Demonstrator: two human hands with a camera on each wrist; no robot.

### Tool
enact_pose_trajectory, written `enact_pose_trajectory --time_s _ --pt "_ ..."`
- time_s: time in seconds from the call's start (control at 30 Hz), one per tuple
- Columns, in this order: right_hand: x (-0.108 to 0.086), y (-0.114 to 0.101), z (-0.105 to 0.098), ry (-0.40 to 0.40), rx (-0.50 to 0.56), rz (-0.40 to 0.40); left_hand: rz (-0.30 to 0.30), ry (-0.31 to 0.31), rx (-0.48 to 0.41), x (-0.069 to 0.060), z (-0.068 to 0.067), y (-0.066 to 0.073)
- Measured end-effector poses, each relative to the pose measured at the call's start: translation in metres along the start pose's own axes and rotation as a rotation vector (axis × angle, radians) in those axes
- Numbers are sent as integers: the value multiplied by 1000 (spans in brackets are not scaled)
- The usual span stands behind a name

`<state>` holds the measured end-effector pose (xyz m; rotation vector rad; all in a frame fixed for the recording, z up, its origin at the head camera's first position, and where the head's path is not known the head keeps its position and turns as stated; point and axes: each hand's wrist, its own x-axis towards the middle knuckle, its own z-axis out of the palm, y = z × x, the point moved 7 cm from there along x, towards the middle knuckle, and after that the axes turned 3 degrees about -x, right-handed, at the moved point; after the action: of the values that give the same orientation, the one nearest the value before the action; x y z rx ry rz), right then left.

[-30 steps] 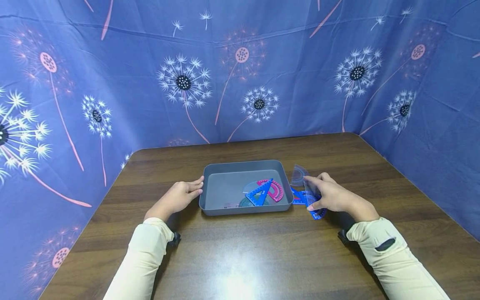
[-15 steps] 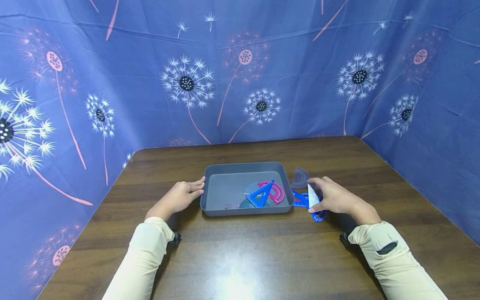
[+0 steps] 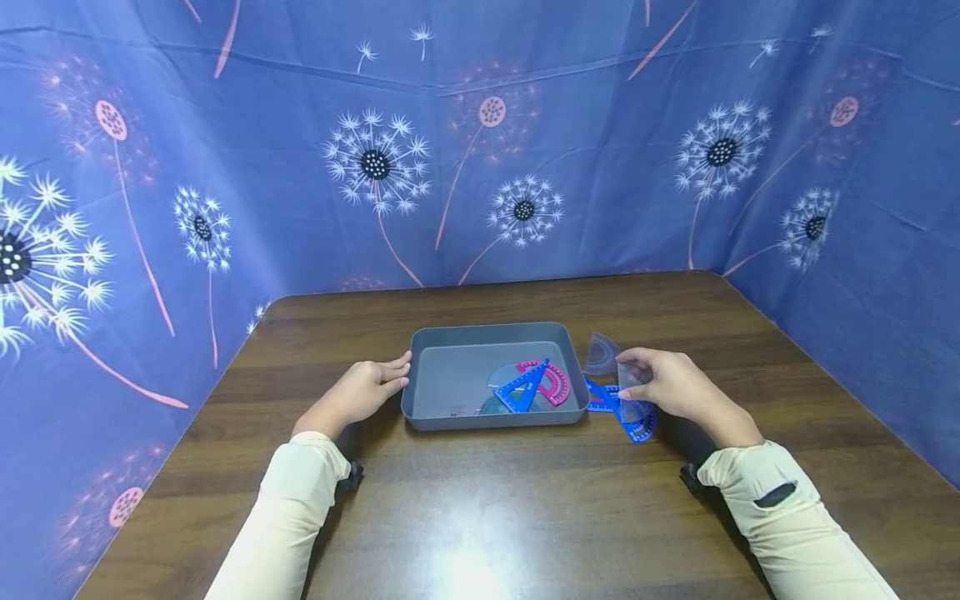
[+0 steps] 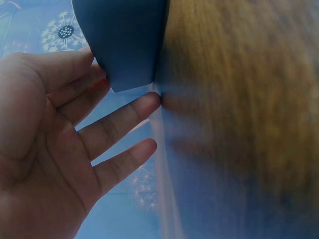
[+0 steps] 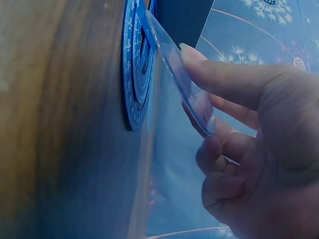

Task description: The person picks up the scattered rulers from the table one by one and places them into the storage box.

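My right hand point(image 3: 667, 382) pinches a clear protractor point(image 5: 174, 69) between thumb and fingers, tilted just above the table. Under it lie a blue protractor point(image 3: 640, 429) and a blue set square point(image 3: 597, 397), partly overlapping. Another clear protractor point(image 3: 601, 356) lies on the table beyond them. My left hand point(image 3: 360, 390) touches the left end of a grey tray point(image 3: 442, 379) with its fingertips, fingers mostly straight. Inside the tray's right half are a blue set square point(image 3: 517, 392), a pink protractor point(image 3: 557, 385) and a clear greenish piece point(image 3: 491, 407).
The tray's raised walls stand between my two hands on the brown wooden table point(image 3: 465, 492). A blue cloth point(image 3: 450, 192) with dandelion prints hangs behind the table and along its sides.
My right hand has lifted slightly, and the clear protractor in it has tilted and come up off the blue pieces. My left hand stays at the tray.
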<state>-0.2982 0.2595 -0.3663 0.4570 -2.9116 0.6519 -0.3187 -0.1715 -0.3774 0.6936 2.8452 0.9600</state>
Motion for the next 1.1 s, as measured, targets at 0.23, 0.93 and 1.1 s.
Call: enact_pose_trajectory --time_s 0.23,0.93,1.1 --pt "0 1 -8 86 48 -32 9 10 -8 1 0 1" --pt "-13 -3 -49 590 365 1 6 8 -8 -1 -1 1" --pt "-13 -9 -46 585 436 17 -4 5 -11 -1 0 2"
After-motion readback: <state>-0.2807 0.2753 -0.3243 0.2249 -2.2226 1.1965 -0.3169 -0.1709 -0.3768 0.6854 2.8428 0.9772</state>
